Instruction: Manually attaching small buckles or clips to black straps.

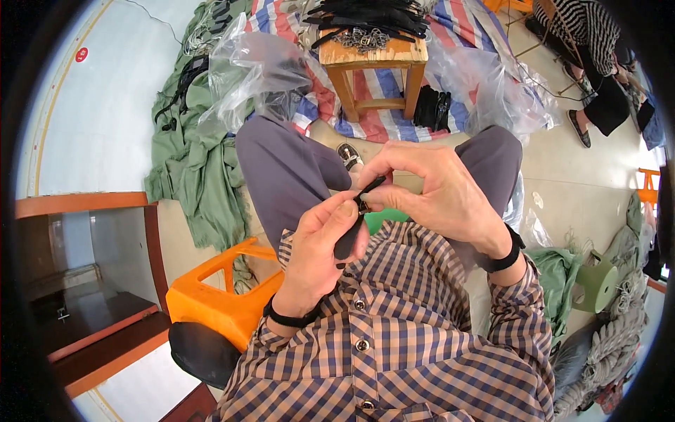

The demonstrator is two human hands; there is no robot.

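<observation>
Both hands grasp one item: the left hand clasps a black strap between thumb and fingers, while the right hand pinches near its upper end, beside a small metal piece. The strap lies between the knees. Beyond stands a wooden stool bearing black strips and metal buckles, on a striped sheet.

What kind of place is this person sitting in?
Probably a workroom, maybe inside a home: a wooden stool is piled with black strips and little metal pieces, with a striped sheet spread beneath.
</observation>
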